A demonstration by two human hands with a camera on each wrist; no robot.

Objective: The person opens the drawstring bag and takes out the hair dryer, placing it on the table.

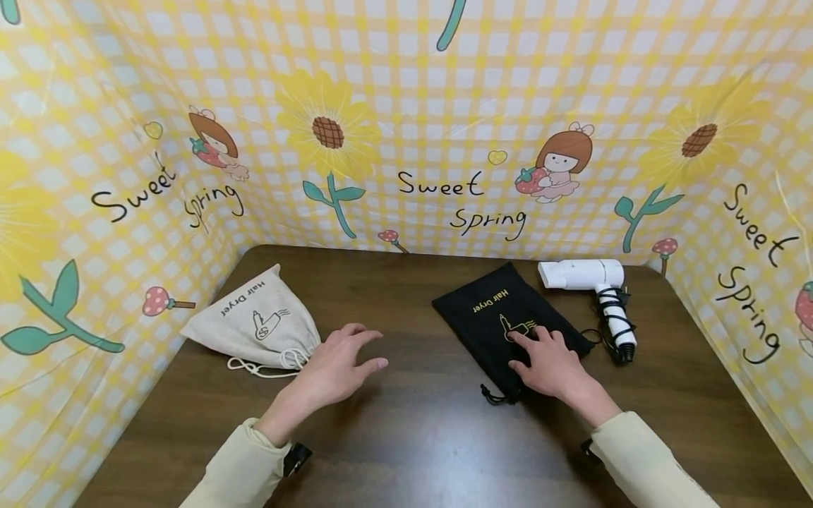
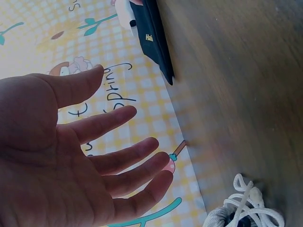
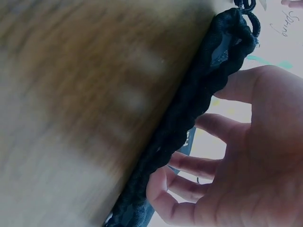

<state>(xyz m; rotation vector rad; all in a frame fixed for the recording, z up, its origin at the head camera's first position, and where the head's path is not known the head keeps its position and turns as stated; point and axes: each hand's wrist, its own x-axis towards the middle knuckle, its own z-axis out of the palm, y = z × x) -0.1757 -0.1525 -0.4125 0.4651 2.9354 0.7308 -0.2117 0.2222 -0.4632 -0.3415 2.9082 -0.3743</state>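
Observation:
A black drawstring bag [image 1: 480, 308] printed "Hair Dryer" lies flat on the table, its mouth toward the person. Over its near right part is my right hand [image 1: 549, 363], with fingertips at the fabric. In the right wrist view those fingers [image 3: 187, 165] reach past the gathered, slightly parted mouth [image 3: 177, 113]. Near the cord end of a beige drawstring bag [image 1: 260, 317], my left hand [image 1: 336, 367] hovers with fingers spread and nothing held. The left wrist view shows its bare palm [image 2: 52, 156] and the white cords [image 2: 251, 203] below.
A white hair dryer [image 1: 581, 274] with a black cord [image 1: 615, 321] wound round its handle lies right of the black bag. Brown wooden table [image 1: 381, 437] under everything. A yellow checked cloth [image 1: 413, 127] hangs along the back and both sides.

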